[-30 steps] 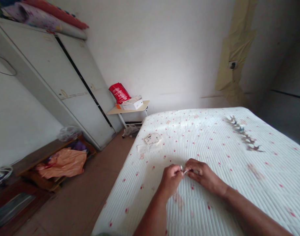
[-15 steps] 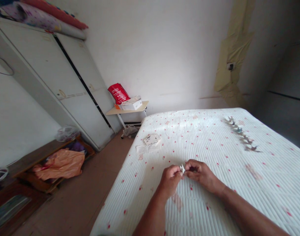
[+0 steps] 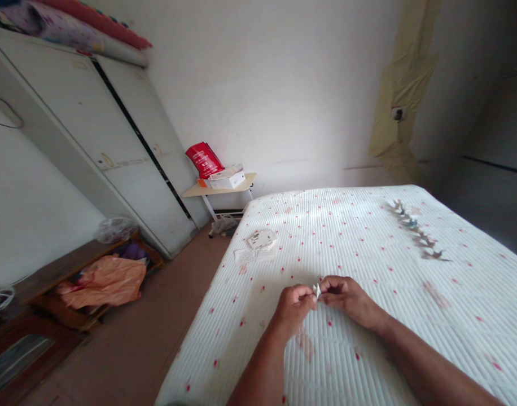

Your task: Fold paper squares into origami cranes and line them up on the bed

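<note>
Between my two hands, just above the mattress (image 3: pixel 318 361), is a small piece of folded white paper (image 3: pixel 317 291) with pointed tips. My left hand (image 3: pixel 296 304) pinches it from the left with thumb and forefinger. From the right, the closed thumb and fingers of my right hand (image 3: pixel 346 298) grip its other side. My fingers cover much of the paper, so its full shape is hidden. Farther right on the mattress stands a row of small folded paper birds (image 3: pixel 413 225). Left of centre lies a stack of paper squares (image 3: pixel 262 239), with printed sheets (image 3: pixel 245 257) beside it.
Beyond the mattress's far left corner stands a small table (image 3: pixel 193 191) with a red bag (image 3: pixel 203 159) and a white box (image 3: pixel 228 179). A wardrobe (image 3: pixel 127 186) and a low wooden bench (image 3: pixel 34 276) with an orange bag (image 3: pixel 106 282) line the left side.
The folded paper has turned slightly between my fingers and shifted a little to the right. Both hands keep their pinch, nearly in place.
</note>
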Available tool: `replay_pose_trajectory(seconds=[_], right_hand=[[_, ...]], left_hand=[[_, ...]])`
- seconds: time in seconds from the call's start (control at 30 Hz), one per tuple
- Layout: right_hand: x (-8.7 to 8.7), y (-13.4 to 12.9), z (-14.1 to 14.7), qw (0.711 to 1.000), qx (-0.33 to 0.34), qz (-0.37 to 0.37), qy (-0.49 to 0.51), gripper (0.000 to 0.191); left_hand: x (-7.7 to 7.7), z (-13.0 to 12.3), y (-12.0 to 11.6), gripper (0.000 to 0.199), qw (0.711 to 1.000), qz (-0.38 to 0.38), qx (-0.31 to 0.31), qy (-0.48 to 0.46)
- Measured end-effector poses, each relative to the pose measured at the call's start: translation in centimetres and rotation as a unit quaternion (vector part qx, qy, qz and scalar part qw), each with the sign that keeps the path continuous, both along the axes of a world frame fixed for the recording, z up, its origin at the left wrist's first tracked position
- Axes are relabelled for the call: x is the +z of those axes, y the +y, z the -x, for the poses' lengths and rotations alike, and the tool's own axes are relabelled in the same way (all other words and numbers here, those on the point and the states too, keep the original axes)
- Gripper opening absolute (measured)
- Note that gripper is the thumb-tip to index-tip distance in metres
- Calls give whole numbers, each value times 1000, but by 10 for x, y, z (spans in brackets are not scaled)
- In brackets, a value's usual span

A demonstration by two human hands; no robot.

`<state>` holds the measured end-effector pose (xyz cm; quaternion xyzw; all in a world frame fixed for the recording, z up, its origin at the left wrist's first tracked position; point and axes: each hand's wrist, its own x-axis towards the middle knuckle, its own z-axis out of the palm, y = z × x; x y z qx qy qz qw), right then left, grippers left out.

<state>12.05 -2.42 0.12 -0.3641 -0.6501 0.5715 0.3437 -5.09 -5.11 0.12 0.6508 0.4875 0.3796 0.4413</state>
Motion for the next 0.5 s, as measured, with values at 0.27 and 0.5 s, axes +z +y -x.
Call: replay_pose_trajectory(seconds=[0.27,0.5], right_hand=[[-4,4,-1,999,0,33,18,25],[0,2,-1,999,3,32,21,23]], left_hand=[[-2,0,0,10,1000,-12,5,0],[-4,-1,1,11,1000,-7,26,-8]])
